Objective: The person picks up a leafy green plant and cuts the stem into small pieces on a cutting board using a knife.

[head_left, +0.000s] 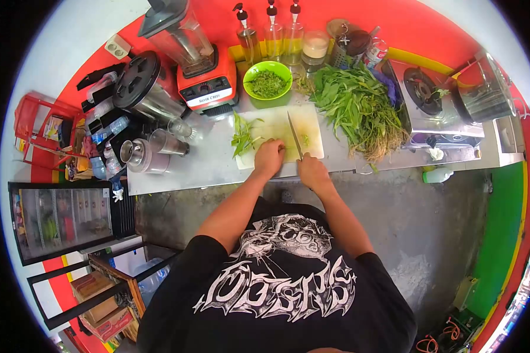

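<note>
My right hand [314, 172] is wrapped round the handle of a kitchen knife [294, 132], its blade pointing away from me over the white cutting board [271, 120]. To the left of the blade, my left hand [270, 156] rests on the board with its fingers curled; whatever is under them is hidden. A few chopped green bits [305, 140] lie just right of the knife. Loose green leaves [241, 134] spread along the board's left side. Behind the board stands a lime-green bowl [269, 101] with chopped greens [267, 84] inside.
A large heap of leafy greens with roots [359, 109] lies right of the board, beside a gas stove [453, 135]. A red blender [207, 82] stands at the back left. Metal cups [169, 142] sit on the left. Pump bottles [273, 38] line the wall.
</note>
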Demonstrator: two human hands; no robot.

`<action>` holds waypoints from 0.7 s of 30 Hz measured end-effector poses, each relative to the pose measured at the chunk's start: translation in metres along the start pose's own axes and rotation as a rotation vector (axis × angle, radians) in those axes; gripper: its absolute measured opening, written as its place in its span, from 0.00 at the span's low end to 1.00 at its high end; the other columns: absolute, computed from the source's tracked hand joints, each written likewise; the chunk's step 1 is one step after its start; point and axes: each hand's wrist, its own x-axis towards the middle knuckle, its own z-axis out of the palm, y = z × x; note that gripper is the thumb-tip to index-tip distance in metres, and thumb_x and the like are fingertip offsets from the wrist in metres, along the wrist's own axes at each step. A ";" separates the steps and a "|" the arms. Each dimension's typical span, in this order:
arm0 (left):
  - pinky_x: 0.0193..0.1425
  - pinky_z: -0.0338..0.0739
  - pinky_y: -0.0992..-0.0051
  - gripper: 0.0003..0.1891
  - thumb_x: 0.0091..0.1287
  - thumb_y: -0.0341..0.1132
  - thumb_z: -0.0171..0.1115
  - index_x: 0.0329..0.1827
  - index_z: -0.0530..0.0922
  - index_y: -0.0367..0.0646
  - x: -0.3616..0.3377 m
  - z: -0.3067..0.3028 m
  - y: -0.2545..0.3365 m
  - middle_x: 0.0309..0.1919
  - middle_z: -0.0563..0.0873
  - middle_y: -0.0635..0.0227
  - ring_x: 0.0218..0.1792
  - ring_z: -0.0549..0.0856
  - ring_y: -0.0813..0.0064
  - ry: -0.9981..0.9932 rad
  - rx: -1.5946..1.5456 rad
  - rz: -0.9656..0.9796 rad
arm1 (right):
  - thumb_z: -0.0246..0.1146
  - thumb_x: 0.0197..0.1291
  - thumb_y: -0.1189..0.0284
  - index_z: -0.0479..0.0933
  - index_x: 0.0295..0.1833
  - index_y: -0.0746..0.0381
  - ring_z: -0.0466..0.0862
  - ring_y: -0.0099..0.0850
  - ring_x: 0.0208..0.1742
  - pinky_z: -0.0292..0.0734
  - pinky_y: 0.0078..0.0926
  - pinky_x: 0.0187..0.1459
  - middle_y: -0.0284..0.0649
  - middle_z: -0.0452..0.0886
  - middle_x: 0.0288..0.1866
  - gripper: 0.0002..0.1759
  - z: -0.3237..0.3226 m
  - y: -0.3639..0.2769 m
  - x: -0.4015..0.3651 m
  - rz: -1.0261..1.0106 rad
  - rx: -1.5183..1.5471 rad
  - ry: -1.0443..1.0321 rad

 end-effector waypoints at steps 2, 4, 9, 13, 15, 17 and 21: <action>0.48 0.81 0.57 0.04 0.63 0.32 0.65 0.39 0.83 0.45 0.002 -0.001 0.002 0.41 0.85 0.58 0.44 0.85 0.53 0.002 0.014 0.002 | 0.57 0.72 0.60 0.73 0.48 0.69 0.89 0.55 0.43 0.84 0.51 0.46 0.59 0.86 0.41 0.19 0.008 -0.002 0.001 0.033 -0.079 -0.009; 0.48 0.80 0.55 0.04 0.64 0.31 0.64 0.39 0.83 0.45 -0.003 0.000 0.004 0.40 0.84 0.58 0.44 0.85 0.51 0.032 0.045 0.043 | 0.56 0.73 0.60 0.72 0.49 0.69 0.88 0.56 0.44 0.84 0.52 0.47 0.60 0.86 0.42 0.19 0.008 -0.006 0.003 0.048 -0.079 -0.023; 0.46 0.78 0.54 0.02 0.64 0.29 0.62 0.38 0.81 0.45 -0.005 0.003 0.004 0.37 0.82 0.57 0.42 0.84 0.49 0.059 0.012 0.045 | 0.56 0.73 0.64 0.71 0.49 0.67 0.90 0.51 0.45 0.86 0.46 0.44 0.54 0.88 0.42 0.15 0.003 -0.022 0.001 0.091 -0.204 -0.064; 0.45 0.78 0.53 0.03 0.64 0.28 0.62 0.39 0.81 0.45 -0.006 0.004 0.003 0.37 0.81 0.57 0.42 0.83 0.48 0.073 0.008 0.065 | 0.56 0.73 0.62 0.71 0.50 0.68 0.90 0.53 0.43 0.86 0.47 0.44 0.56 0.87 0.41 0.17 0.019 -0.015 0.009 0.104 -0.134 -0.024; 0.46 0.77 0.53 0.03 0.64 0.27 0.62 0.38 0.80 0.45 -0.005 0.007 0.000 0.36 0.81 0.57 0.41 0.83 0.48 0.067 0.019 0.057 | 0.55 0.73 0.60 0.71 0.50 0.69 0.89 0.56 0.44 0.84 0.50 0.45 0.59 0.87 0.42 0.19 0.019 -0.010 0.010 0.111 -0.091 -0.008; 0.46 0.77 0.53 0.03 0.63 0.27 0.62 0.38 0.80 0.45 -0.002 0.010 -0.005 0.36 0.81 0.56 0.41 0.83 0.48 0.063 -0.017 0.052 | 0.55 0.74 0.59 0.71 0.51 0.68 0.89 0.55 0.45 0.84 0.50 0.45 0.59 0.87 0.42 0.20 0.003 -0.018 0.005 0.070 -0.118 -0.042; 0.47 0.77 0.55 0.04 0.61 0.26 0.64 0.37 0.79 0.42 0.006 0.006 -0.007 0.36 0.82 0.54 0.41 0.83 0.49 0.019 -0.057 0.037 | 0.54 0.75 0.60 0.70 0.55 0.69 0.90 0.51 0.46 0.86 0.45 0.46 0.53 0.88 0.42 0.20 0.010 -0.022 0.006 0.134 -0.149 -0.079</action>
